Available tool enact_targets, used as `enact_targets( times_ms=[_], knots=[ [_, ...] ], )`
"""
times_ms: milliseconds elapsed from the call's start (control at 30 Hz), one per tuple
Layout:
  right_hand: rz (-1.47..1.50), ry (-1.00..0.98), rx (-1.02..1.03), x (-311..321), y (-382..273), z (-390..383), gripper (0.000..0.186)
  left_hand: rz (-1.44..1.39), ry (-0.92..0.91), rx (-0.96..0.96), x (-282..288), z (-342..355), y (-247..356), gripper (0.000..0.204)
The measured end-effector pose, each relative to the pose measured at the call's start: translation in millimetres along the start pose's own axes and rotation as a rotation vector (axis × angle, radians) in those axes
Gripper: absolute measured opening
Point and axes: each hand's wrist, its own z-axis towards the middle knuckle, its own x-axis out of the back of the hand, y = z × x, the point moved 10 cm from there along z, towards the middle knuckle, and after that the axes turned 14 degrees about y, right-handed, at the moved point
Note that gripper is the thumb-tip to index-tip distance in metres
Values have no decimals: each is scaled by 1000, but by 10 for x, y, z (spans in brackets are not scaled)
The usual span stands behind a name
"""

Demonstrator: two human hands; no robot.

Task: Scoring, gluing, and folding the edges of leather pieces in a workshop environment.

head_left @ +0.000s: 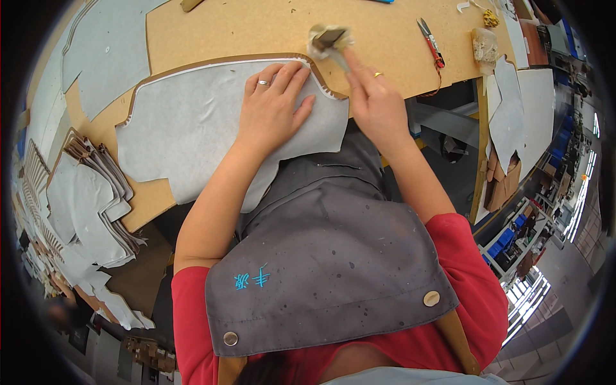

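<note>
A large grey-backed panel (186, 115) with a brown edge, which looks like leather, lies on the tan work table (231, 29) and hangs over its near edge. The brown border is turned over along the far side, with small pleats at the right-hand curve. My left hand (273, 106) rests flat on the panel near that curve, fingers a little spread. In my right hand (378, 102) is a hammer (328, 40), gripped by its handle. Its head is smeared by motion and appears just beyond the panel's far right corner; whether it touches the table I cannot tell.
Red-handled scissors (431, 42) and a pale, roughly block-shaped lump (484, 45) lie at the right. More grey panels (106, 48) cover the table's far left. A stack of cut pieces (83, 199) stands at the near left. Another grey piece (507, 106) hangs at the right.
</note>
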Motion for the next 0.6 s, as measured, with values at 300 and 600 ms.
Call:
enact_targets(
  times_ms=[300,600],
  knots=[
    [-78,-26,-22,61,9,-65,40,11,37,-19,37,4,3,42],
    [-77,6,106,-4,-9,-176,43,7,7,-4,27,7,-1,42]
  ],
)
